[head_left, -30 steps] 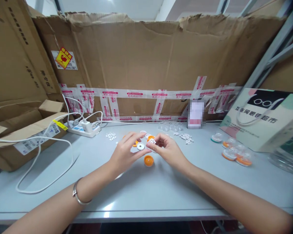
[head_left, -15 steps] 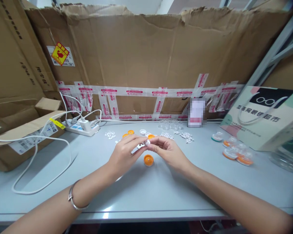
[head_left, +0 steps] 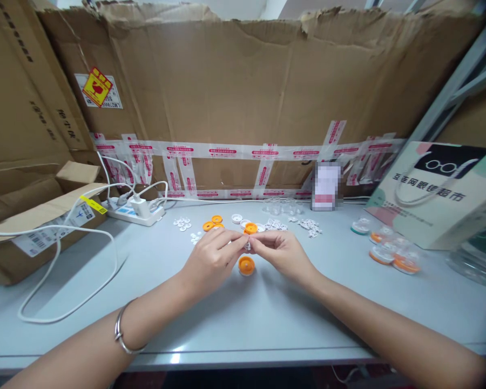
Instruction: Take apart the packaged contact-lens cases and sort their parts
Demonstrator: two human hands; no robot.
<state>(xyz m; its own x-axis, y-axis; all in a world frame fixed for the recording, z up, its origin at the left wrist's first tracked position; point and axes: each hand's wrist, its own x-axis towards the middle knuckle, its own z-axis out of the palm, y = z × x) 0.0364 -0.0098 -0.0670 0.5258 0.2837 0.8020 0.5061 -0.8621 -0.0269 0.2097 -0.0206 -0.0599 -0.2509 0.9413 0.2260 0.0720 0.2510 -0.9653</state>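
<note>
My left hand (head_left: 214, 249) and my right hand (head_left: 282, 251) meet over the middle of the table, fingertips pinched together. Between them is a small white plastic part (head_left: 248, 246), mostly covered by the fingers, so its shape is hard to make out. Just below the fingertips, an orange round cap with a white base (head_left: 247, 265) lies on the table. Behind the hands are another orange cap (head_left: 250, 228), more orange rings (head_left: 216, 219) and a white ring (head_left: 237, 219). Small white parts (head_left: 276, 225) are heaped behind my right hand.
Clear plastic domes (head_left: 283, 207) lie at the back near a propped phone (head_left: 326, 186). Several domed orange and green pieces (head_left: 405, 263) stand at right before a paper bag (head_left: 437, 194). At left are a power strip (head_left: 146, 214), loose white cable (head_left: 56, 259) and an opened carton (head_left: 36, 232).
My hands have drawn closer together and my left fingers have closed further over the white part, which shows less now. The orange cap below stays in place.
</note>
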